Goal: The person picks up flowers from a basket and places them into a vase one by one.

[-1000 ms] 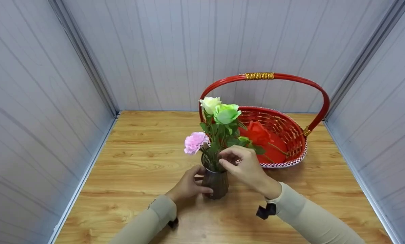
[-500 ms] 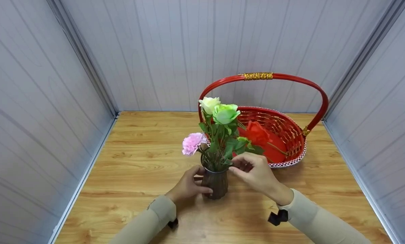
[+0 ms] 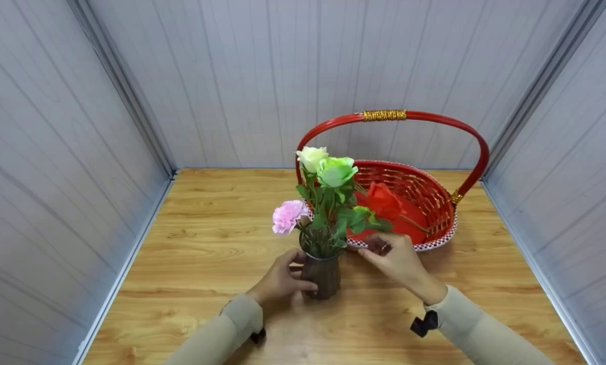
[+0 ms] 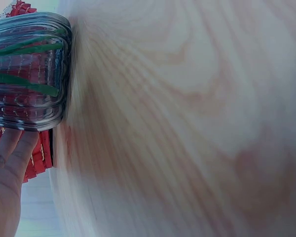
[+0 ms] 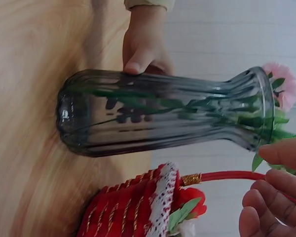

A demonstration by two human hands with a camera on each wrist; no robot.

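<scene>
Near the middle of the table in the head view stands a ribbed, see-through dark glass vase [image 3: 324, 279], upright, with green stems inside. From its mouth rise a pink carnation [image 3: 288, 217], a white rose [image 3: 312, 158] and a green rose [image 3: 336, 172]. My left hand [image 3: 278, 278] holds the vase from the left, thumb at its front. The left wrist view shows fingers [image 4: 15, 153] along the glass [image 4: 27, 111]. To the right of the vase, my right hand [image 3: 399, 259] hovers with loosely bent fingers and nothing in them, in front of the basket rim.
Behind and right of the vase, a red woven basket [image 3: 437, 215] with a tall arched handle [image 3: 447, 118] holds a red flower [image 3: 383, 199] and loose stems. Leaves from the vase overlap the basket. Panel walls [image 3: 232, 76] enclose the table [image 3: 206, 228] at left, back and right.
My right hand has moved away from the stems at the vase mouth, to the right and slightly down. The left hand stays on the vase, and the flowers hold nearly the same position.
</scene>
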